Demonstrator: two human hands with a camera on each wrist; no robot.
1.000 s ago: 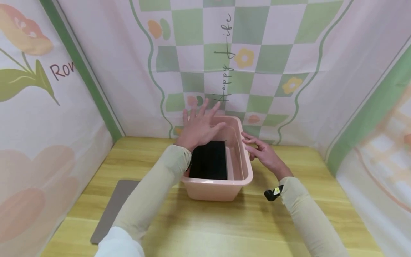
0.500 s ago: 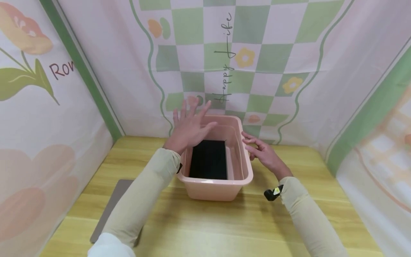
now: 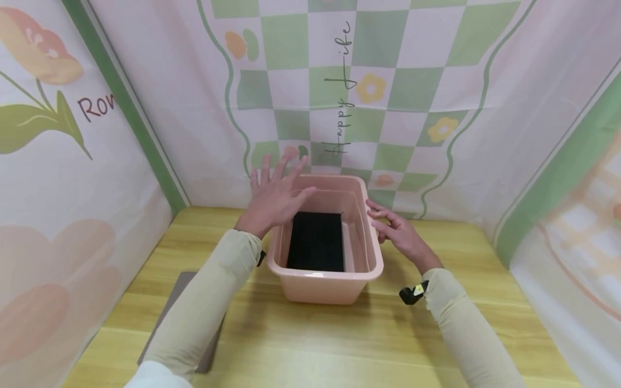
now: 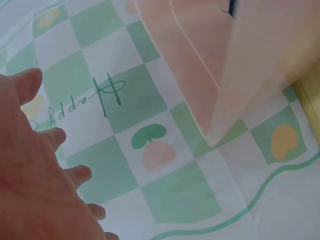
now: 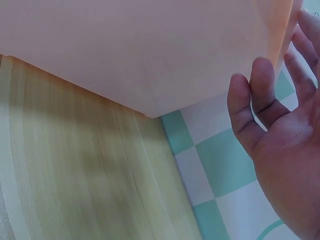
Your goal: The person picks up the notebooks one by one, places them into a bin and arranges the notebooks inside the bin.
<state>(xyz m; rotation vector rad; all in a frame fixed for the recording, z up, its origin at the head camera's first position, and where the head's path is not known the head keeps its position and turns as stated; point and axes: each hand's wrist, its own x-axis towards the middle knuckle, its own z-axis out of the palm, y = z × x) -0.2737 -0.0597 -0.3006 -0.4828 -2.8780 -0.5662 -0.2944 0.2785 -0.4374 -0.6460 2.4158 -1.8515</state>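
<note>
Head view: a pink tub [image 3: 325, 280] stands mid-table with a black pad [image 3: 316, 241] flat inside; the left hand [image 3: 274, 194] hovers spread above its left rim, holding nothing. Left wrist view shows those splayed fingers [image 4: 55, 137] (nothing gripped). Right wrist view: the right hand [image 5: 280, 145], relaxed, touches the tub's right wall.

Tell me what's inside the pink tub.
A flat black item lies on the floor of the pink tub. The near wall hides the floor's front strip.

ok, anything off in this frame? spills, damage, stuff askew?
Nothing stands out. The pink tub sits upright on the table, black item flat inside. Left hand open above the rim; right hand at the tub's right side.
</note>
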